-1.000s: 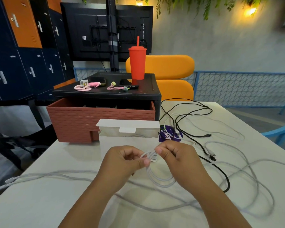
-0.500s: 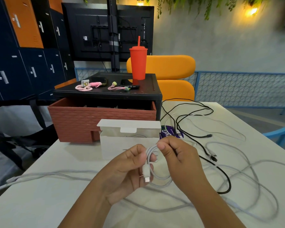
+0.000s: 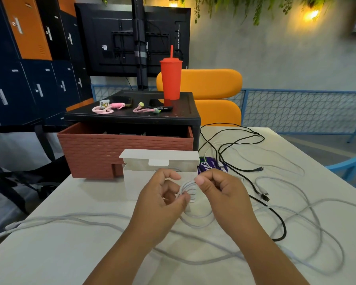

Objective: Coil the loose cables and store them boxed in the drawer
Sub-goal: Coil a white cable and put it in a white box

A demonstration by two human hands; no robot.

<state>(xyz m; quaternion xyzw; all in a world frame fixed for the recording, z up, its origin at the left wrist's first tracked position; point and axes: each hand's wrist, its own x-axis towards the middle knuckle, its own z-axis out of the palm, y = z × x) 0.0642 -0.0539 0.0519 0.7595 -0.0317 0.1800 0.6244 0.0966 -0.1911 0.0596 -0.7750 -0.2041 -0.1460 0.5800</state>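
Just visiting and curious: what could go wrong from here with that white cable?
The coil is held only by a fingertip grip from the left hand and right hand, so loops might spring apart. The black cable and other white cables lie crossed beside it and could snag. The open box close behind might get knocked.

a red tumbler (image 3: 170,80) stands before an orange chair (image 3: 212,85).

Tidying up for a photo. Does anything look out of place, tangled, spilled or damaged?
White cables and a black cable sprawl tangled across the table's right side; one white cable runs to the left edge. The brick-red drawer stands open. Nothing looks spilled or damaged; the red cup is upright.
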